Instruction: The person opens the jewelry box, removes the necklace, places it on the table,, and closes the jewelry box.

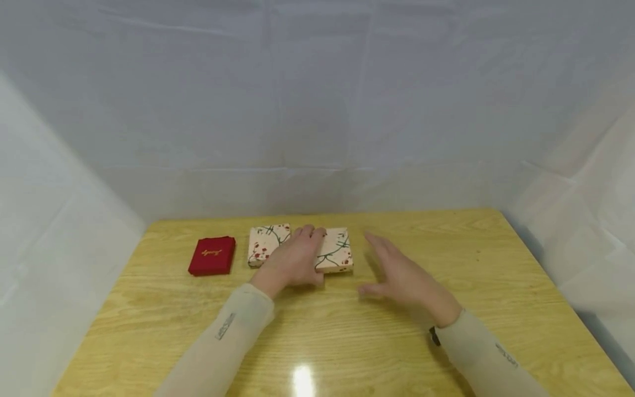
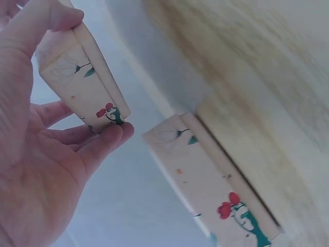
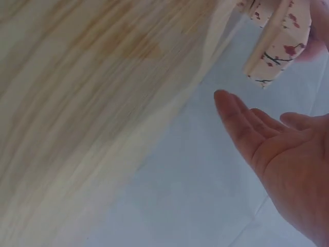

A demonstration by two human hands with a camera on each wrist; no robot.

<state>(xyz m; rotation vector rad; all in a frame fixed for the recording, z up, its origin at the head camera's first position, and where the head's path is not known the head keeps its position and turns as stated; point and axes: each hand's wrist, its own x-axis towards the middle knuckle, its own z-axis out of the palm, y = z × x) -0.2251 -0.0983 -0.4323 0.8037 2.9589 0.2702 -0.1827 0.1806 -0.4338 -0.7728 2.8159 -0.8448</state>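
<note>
Two cream boxes with flower prints are in the head view. My left hand (image 1: 296, 259) grips the right-hand box (image 1: 335, 251) from its left side; in the left wrist view thumb and fingers hold that box (image 2: 82, 77) at opposite edges. The other box (image 1: 268, 242) lies just left of it, partly behind the left hand, and shows as a separate box (image 2: 211, 180) in the left wrist view. My right hand (image 1: 409, 278), fingers extended and thumb apart, is to the right of the held box, touching nothing; the right wrist view shows its palm (image 3: 293, 164) bare.
A red box (image 1: 212, 256) with gold lettering lies on the left part of the wooden table (image 1: 307, 331). White cloth (image 1: 317, 110) hangs behind the table and along both sides.
</note>
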